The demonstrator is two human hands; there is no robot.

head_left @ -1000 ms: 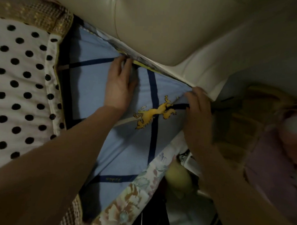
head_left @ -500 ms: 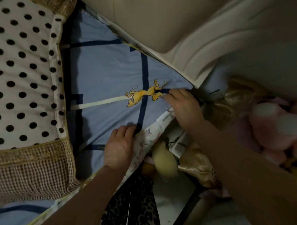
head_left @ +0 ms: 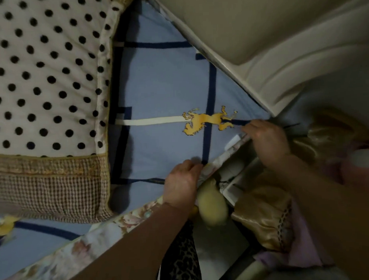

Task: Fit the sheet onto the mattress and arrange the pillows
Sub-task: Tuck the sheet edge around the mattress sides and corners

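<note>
A light blue sheet (head_left: 167,94) with dark blue lines and a yellow horse print covers the corner of the floral mattress (head_left: 103,230). My left hand (head_left: 181,184) grips the sheet's edge at the side of the mattress, fingers curled over it. My right hand (head_left: 265,139) pinches the sheet's edge at the mattress corner next to the headboard. A white pillow (head_left: 45,82) with black dots and a gold checked band lies on the sheet at the left.
The cream padded headboard (head_left: 259,32) runs along the top right. Beside the bed lie a gold satin cloth (head_left: 263,216), a yellow soft object (head_left: 211,210), a leopard-print cloth (head_left: 183,261) and pink plush things (head_left: 358,165).
My left hand has come down from the headboard side to the near edge of the sheet. My right hand stays at the corner, gripping the edge. The view has shifted slightly.
</note>
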